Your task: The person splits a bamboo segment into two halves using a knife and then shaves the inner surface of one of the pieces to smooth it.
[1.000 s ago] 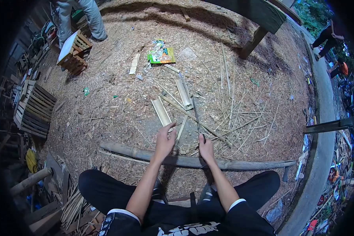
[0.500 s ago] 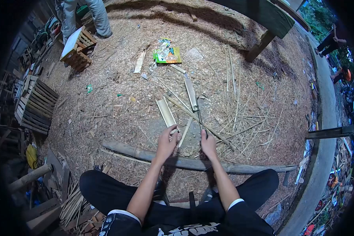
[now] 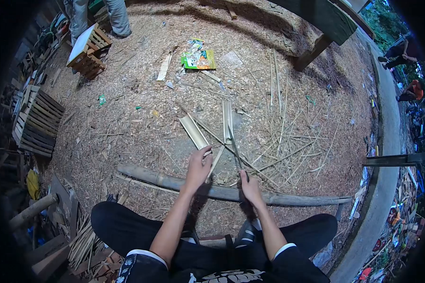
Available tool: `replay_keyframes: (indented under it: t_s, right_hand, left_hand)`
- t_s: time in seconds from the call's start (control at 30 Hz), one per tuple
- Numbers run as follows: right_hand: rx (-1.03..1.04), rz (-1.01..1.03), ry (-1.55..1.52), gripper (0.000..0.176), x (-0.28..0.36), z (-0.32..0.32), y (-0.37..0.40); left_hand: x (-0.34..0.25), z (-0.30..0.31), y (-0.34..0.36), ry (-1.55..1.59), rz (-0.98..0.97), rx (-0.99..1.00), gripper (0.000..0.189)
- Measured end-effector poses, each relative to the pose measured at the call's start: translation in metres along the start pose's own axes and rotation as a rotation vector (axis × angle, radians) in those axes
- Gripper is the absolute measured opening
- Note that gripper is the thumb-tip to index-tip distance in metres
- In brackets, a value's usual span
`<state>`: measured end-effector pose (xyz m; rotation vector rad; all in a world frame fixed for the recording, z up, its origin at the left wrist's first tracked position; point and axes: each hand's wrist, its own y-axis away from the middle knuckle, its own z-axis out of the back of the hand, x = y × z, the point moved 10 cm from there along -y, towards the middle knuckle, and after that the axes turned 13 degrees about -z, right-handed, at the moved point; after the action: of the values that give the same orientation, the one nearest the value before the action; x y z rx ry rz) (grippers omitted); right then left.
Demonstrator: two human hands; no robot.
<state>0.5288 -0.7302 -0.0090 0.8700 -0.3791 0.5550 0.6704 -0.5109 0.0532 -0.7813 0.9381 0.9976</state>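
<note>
The left hand (image 3: 198, 166) has its grip curled shut on the near end of a split bamboo trough (image 3: 194, 132). The sound way, I judge, is to pin that end low against the ground, with the thumb well off the line of any cut and the forearm braced over the pole (image 3: 146, 175). The right hand (image 3: 250, 186) has its grip closed round the butt of a dark, thin blade (image 3: 236, 151), which points away from the body; it is too narrow to say for sure what tool it is. The blade is best worked outward, away from the knees and the left fingers, following the grain with short, steady pressure and never forced across it. The two hands are near each other but apart, both just beyond the pole, which lies crosswise in front of the black-trousered legs. The trough lies on the chip-strewn ground straight ahead of the left hand. It is pale and yellowish, hollow side up like a shallow gutter, and runs up and leftward from the fingers. A second, greener slat (image 3: 227, 120) lies just to its right, close by the blade's far end. Further right, thin splints (image 3: 288, 141) are scattered over the ground.
</note>
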Motion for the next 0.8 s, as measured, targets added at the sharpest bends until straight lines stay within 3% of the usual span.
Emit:
replay_keyframes:
  t_s: [0.07,0.1,0.23,0.33,0.4,0.47,0.53,0.8]
  right_hand:
    - [0.183,-0.147,-0.146,0.069,-0.015,-0.014,0.012]
    - [0.037,-0.015,-0.073,0.069,-0.021,-0.013,0.002]
    - [-0.130,0.125,-0.018,0.068,-0.008,-0.001,0.016]
    - [-0.116,0.097,-0.050,0.065,-0.015,-0.005,0.011]
    - [-0.074,0.094,-0.113,0.064,-0.004,0.002,0.018]
    - [-0.030,0.083,-0.162,0.063,0.002,0.005,0.014]
    - [-0.112,0.131,-0.191,0.059,0.015,0.016,0.013]
    - [-0.123,-0.017,-0.138,0.048,0.020,0.031,-0.011]
  left_hand:
    - [0.002,-0.007,0.002,-0.014,0.002,0.014,0.035]
    - [0.004,-0.011,0.004,-0.030,0.005,0.027,0.035]
    - [0.011,-0.026,0.005,-0.103,-0.078,0.014,0.036]
    - [0.023,-0.051,0.004,-0.007,0.018,0.077,0.037]
    - [0.048,-0.071,0.000,-0.024,0.187,0.053,0.042]
    - [0.071,-0.097,-0.008,-0.109,0.179,0.038,0.046]
    - [0.059,-0.092,-0.023,-0.268,0.122,-0.114,0.047]
    - [0.116,-0.113,-0.036,-0.290,0.289,-0.085,0.038]
